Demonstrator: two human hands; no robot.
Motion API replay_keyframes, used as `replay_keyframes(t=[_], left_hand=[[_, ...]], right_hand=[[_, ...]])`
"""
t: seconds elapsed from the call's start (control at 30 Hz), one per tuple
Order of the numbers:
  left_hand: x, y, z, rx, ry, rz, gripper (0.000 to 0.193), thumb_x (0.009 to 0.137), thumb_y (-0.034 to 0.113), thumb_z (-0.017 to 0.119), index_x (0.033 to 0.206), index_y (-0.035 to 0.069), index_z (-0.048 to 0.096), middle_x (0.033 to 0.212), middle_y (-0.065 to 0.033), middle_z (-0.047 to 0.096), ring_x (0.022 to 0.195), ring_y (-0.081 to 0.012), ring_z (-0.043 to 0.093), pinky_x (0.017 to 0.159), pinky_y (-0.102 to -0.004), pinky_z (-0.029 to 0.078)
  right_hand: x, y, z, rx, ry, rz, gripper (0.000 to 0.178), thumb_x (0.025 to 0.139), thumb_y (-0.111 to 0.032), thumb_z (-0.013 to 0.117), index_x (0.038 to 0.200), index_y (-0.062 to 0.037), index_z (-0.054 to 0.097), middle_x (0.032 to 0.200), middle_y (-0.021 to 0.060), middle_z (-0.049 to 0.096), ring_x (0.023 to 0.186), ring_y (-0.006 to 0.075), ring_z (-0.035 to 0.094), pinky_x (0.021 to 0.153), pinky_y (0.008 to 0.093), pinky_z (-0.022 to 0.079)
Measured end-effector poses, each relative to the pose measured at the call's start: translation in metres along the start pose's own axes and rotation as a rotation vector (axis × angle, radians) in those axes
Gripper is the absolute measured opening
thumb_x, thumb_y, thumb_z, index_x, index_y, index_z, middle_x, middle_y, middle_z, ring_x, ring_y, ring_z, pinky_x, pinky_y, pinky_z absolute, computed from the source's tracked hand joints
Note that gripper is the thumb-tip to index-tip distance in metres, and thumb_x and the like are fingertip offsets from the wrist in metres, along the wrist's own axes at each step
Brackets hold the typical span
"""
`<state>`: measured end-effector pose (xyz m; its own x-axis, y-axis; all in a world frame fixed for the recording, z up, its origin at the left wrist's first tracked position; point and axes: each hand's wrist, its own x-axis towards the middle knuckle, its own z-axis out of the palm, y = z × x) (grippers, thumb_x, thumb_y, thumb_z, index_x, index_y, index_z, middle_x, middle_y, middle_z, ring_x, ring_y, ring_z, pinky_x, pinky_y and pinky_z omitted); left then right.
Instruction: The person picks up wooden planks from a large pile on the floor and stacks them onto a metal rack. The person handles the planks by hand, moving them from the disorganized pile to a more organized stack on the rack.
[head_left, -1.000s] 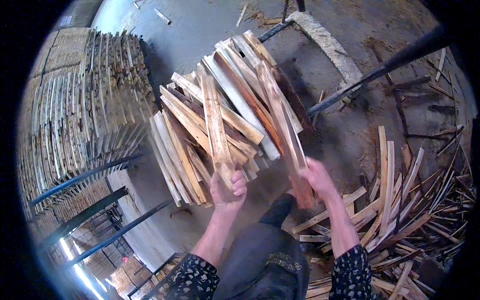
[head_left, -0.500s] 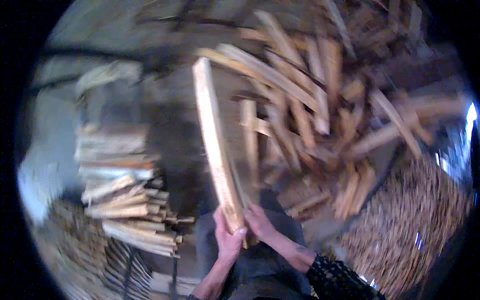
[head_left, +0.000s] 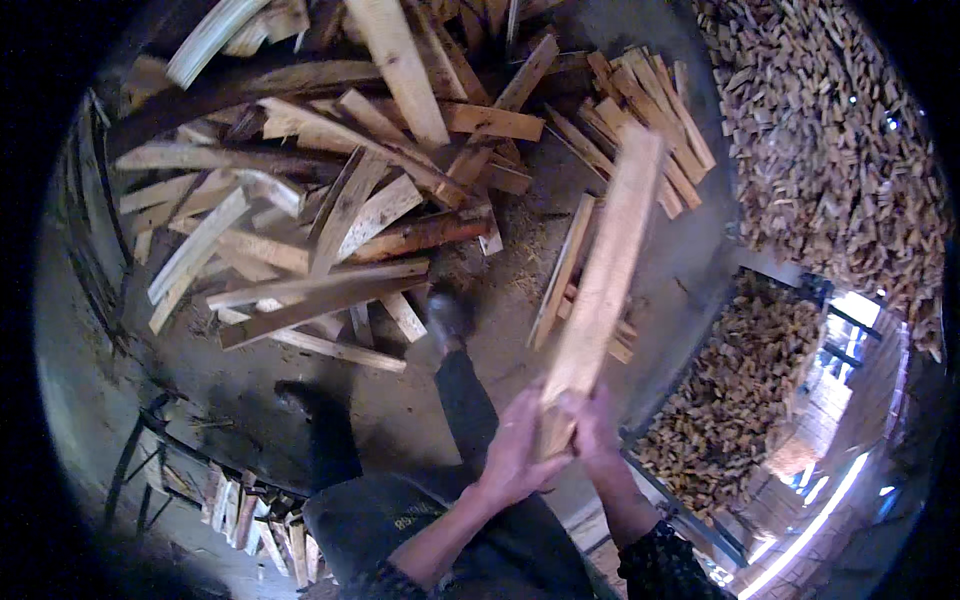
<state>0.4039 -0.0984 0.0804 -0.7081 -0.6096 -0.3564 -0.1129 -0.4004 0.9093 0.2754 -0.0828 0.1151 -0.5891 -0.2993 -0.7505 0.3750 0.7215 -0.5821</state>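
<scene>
Both of my hands are on the near end of a long, pale wooden plank (head_left: 605,280). It slants up and away to the right, its far end blurred and raised over the floor. My left hand (head_left: 510,455) is closed around the end from the left. On the other side my right hand (head_left: 597,428) grips it, with part of its fingers hidden. Beneath and beside the plank lie several narrow wood strips (head_left: 562,275) on the floor.
A loose heap of split wood (head_left: 310,240) spreads across the left and far floor. Thin pieces (head_left: 650,100) are bunched at the far right. Beyond stands a wall of stacked firewood (head_left: 830,130), with a bin of short chunks (head_left: 745,385) nearer. A metal rack (head_left: 150,430) holds wood at lower left.
My view has swung rightward, and the plank now points up and right instead of up and left. Both hands still hold its near end.
</scene>
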Motion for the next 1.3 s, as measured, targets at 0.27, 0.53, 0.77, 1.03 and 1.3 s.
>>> replay_keyframes(t=[0.27, 0.53, 0.77, 1.03, 1.3], left_hand=[[0.102, -0.079, -0.051, 0.319, 0.313, -0.161, 0.043, 0.068, 0.003, 0.062, 0.108, 0.003, 0.047, 0.105, -0.0137, 0.05, 0.097, -0.0256, 0.049, 0.081, -0.0342, 0.042], [0.275, -0.027, -0.214, 0.023, 0.794, 0.049, 0.046, 0.078, 0.009, 0.059, 0.119, -0.002, 0.039, 0.11, -0.0086, 0.051, 0.098, -0.0137, 0.048, 0.086, -0.0254, 0.038], [0.344, -0.008, -0.258, -0.186, 0.669, 0.073, 0.031, 0.079, 0.02, 0.062, 0.102, 0.004, 0.05, 0.093, -0.0047, 0.057, 0.079, -0.0147, 0.056, 0.07, -0.0245, 0.045], [0.291, 0.009, -0.249, -0.277, 0.575, -0.146, 0.037, 0.074, 0.021, 0.066, 0.103, 0.004, 0.051, 0.095, -0.0043, 0.056, 0.087, -0.0143, 0.053, 0.074, -0.0275, 0.044], [0.206, 0.019, -0.155, -0.205, 0.791, -0.312, 0.036, 0.071, 0.021, 0.067, 0.096, 0.002, 0.048, 0.081, -0.0053, 0.052, 0.07, -0.0145, 0.052, 0.06, -0.0277, 0.045]], right_hand=[[0.218, 0.205, -0.22, -0.869, 0.479, -0.513, 0.035, 0.072, -0.009, 0.059, 0.104, 0.0013, 0.05, 0.088, 0.011, 0.056, 0.08, 0.0208, 0.055, 0.071, 0.0318, 0.045], [0.327, -0.017, 0.044, -0.636, -0.122, -0.925, 0.038, 0.071, -0.013, 0.061, 0.106, -0.0039, 0.051, 0.106, 0.017, 0.053, 0.101, 0.0311, 0.05, 0.088, 0.0371, 0.039], [0.392, -0.117, 0.16, -1.401, 0.143, -1.223, 0.054, 0.067, -0.028, 0.065, 0.112, -0.0063, 0.045, 0.101, 0.0167, 0.055, 0.093, 0.0341, 0.052, 0.079, 0.0392, 0.043], [0.295, -0.059, 0.069, -0.918, -0.583, -0.979, 0.034, 0.069, -0.03, 0.065, 0.071, -0.0004, 0.048, 0.069, 0.0191, 0.051, 0.064, 0.0352, 0.051, 0.056, 0.0399, 0.04], [0.093, 0.037, -0.176, -0.465, -0.274, -0.032, 0.021, 0.069, -0.015, 0.064, 0.081, 0.0004, 0.056, 0.063, 0.0069, 0.054, 0.054, 0.0119, 0.048, 0.05, 0.0281, 0.04]])
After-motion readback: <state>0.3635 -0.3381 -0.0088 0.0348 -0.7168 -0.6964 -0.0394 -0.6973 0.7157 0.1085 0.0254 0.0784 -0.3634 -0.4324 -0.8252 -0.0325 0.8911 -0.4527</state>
